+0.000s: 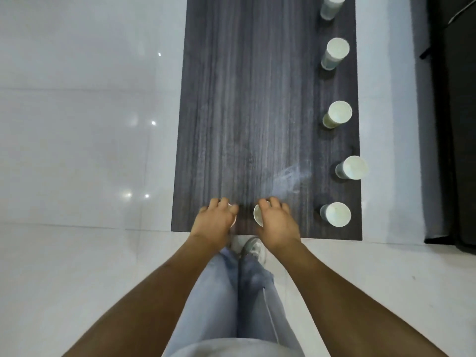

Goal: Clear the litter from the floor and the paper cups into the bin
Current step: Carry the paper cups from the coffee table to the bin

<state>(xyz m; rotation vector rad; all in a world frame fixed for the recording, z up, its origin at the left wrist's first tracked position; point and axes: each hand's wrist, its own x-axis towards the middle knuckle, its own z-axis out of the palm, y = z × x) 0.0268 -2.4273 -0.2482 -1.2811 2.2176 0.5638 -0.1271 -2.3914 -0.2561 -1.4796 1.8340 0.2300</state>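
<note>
A long dark wooden table (244, 99) stretches away from me. Several white paper cups stand in a row along its right edge, the nearest (336, 214) at the front right, another (352, 168) beyond it. My left hand (215, 220) grips a paper cup (233, 222) from above near the table's front edge; the cup is almost wholly hidden under the hand. My right hand (275, 220) grips a second paper cup (257, 215), whose open rim shows at the hand's left. No bin is in view.
Glossy white floor tiles (77, 150) lie left of the table and around my feet. A dark piece of furniture (453, 124) stands along the right side beyond a narrow strip of floor. My legs and a shoe (253, 249) are just below the table's front edge.
</note>
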